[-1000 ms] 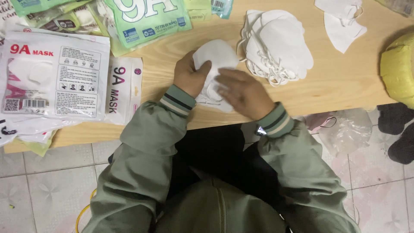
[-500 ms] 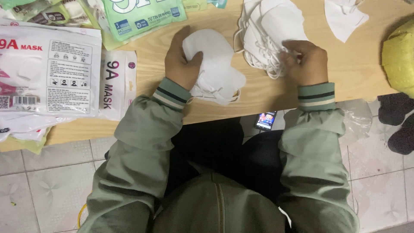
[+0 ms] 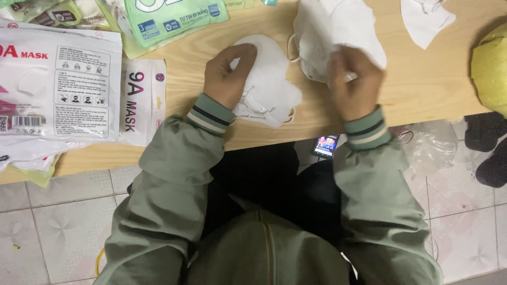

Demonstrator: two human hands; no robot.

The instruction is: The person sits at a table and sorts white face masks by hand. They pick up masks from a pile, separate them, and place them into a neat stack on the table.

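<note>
Our left hand [image 3: 228, 74] lies palm down on a small stack of folded white face masks [image 3: 269, 79] on the wooden table [image 3: 422, 84], fingers spread and curled over the far edge of the stack, thumb side pressing it flat; it grips nothing so much as pins the stack in place. Our right hand [image 3: 355, 79] is closed, fingertips pinched on the near edge of a single white mask [image 3: 338, 26] that rises just beyond the knuckles, lifted off or out of the larger loose pile [image 3: 311, 58] between our two hands. Whether the pinch takes one layer or two we cannot tell, since the fingers hide the edge.

We judge these masks very light, soft and limp: thin fabric that folds, slides over its neighbours and drags them along, with elastic ear loops [image 3: 289, 46] that snag easily. They will not break, but they crease and tangle. The best hold looks to be a light pinch on the stiffer folded edge or seam, not on the loops, while the other hand keeps the stack weighted.

To the left of our left hand lie flat printed mask packets, white [image 3: 58, 89] and green [image 3: 174, 21]. Right of our right hand, farther off, sit another white mask [image 3: 425, 21] and a yellow rounded thing [image 3: 490, 68]
</note>
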